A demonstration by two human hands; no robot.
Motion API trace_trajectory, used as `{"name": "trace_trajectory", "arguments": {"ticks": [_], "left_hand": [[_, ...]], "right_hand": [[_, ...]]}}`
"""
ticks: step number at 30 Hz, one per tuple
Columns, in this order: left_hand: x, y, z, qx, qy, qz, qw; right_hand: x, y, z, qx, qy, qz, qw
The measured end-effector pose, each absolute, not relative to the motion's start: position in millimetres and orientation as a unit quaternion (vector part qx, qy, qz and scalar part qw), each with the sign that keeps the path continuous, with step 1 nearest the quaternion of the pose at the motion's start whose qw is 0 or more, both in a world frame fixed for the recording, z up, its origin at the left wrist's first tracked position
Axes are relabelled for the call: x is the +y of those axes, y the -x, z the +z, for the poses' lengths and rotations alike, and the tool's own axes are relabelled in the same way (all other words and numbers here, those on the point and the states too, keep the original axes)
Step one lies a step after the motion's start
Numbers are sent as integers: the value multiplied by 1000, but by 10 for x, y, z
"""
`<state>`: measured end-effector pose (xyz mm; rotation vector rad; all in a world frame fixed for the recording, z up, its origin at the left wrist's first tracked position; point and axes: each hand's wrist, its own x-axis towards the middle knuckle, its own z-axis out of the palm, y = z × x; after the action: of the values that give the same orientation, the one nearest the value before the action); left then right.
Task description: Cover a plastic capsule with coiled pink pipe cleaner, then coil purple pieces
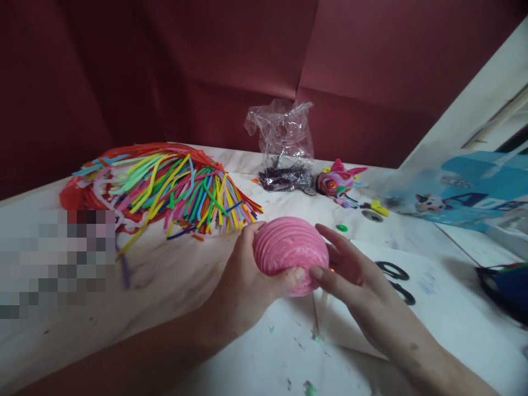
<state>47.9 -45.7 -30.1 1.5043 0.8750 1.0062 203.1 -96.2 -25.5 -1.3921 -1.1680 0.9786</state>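
In the head view a pink ball, its surface ridged like strands wound round it, is held just above the table. My left hand wraps its left side, the thumb pressed on the front near the bottom. From the right, my right hand grips it with the thumb on the lower front and the fingers around the far side. The ball hides most of the fingertips behind it.
A heap of coloured strips lies at left on red plastic. Behind are a clear plastic bag with dark contents and a decorated pink figure. A green button-like piece, white paper with black curls, and a blue package lie rightward.
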Motion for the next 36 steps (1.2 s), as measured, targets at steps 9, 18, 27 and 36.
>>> {"name": "trace_trajectory", "arguments": {"ticks": [9,18,27,36], "left_hand": [[-522,-485,-227,409,-619,386,548],[-467,-503,-284,379,-631,409,539],[-493,-518,-269,401,-630,413,521],[-521,-530,-299,399,-629,430,510]], "right_hand": [[-953,-2037,-254,-509,603,361,497],[-976,-2069,-273,-527,565,390,501],[-994,-2052,-332,-544,530,388,522],[-968,-2043,-330,-559,522,359,535]]}}
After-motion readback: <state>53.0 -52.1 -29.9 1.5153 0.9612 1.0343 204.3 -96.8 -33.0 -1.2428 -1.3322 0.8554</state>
